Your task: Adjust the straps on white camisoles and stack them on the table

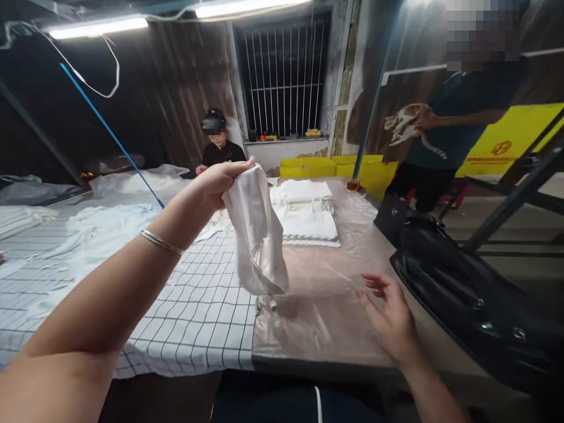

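The fingers of the left hand (217, 182) curl shut around the top edge of a white cloth piece (258, 235), pinching it at its upper end so that the rest hangs free and falls straight under its own weight. Held high like this, the cloth clears the table and its lower end dangles just above the clear plastic sheet (321, 299) that covers the brown tabletop. The wrist is bent slightly forward, a thin metal bangle (161, 241) sits on the forearm, and the arm reaches out long from the lower left.

The right hand (390, 314) holds nothing. Its fingers are loosely spread and slightly curled, palm turned inward toward the hanging cloth, hovering low over the plastic sheet and apart from the cloth. Its forearm comes in from the lower right.

Beyond the cloth lies a stack of folded white pieces (306, 214), squared up on the sheet. To the left a black-and-white checked cloth (198, 305) covers the table. A black bag (467, 294) lies at the right edge. One person sits at the far side, another stands at the right holding a cat (405, 124).
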Tool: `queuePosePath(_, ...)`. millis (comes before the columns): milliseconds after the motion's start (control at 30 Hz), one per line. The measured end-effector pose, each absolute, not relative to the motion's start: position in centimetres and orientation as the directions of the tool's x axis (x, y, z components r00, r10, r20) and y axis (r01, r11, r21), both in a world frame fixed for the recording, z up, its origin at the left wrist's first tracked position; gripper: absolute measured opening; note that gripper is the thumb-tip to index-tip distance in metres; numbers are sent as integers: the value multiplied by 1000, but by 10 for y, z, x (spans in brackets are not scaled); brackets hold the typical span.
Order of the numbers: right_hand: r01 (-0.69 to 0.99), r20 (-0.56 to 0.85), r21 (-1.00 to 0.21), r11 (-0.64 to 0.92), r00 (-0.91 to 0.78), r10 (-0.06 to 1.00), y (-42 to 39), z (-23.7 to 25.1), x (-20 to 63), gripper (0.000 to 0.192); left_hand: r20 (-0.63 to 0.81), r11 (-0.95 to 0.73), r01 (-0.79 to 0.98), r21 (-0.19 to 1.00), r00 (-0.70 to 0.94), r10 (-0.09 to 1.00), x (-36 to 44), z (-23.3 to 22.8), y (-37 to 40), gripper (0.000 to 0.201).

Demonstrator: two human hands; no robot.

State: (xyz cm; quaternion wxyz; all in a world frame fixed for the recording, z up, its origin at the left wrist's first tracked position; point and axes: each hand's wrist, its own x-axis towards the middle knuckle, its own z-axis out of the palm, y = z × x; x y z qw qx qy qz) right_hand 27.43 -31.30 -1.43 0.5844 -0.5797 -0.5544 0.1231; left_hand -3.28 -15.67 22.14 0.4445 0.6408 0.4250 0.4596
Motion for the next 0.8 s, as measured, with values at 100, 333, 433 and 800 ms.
queuePosePath(100, 338, 439, -878, 338, 288, 851, -300, 4, 254, 37, 215, -292, 192, 937, 341, 915, 0, 202, -182, 28)
queuePosePath(333, 200, 209, -951, 238, -155, 966, -261, 36, 222, 57, 381, -675, 466, 571, 578, 722, 27, 166, -198, 19)
queuePosePath(433, 250, 18, -967, 49, -122, 992, -251, 15, 236, 41, 584, -741, 635, 218, 524, 621, 21, 133, -196, 17)
queuePosePath(800, 487, -69, -869, -86, 52, 996, -288, -40, 283, 43, 475, -660, 737, 145, 533, 700, -35, -56, -257, 6)
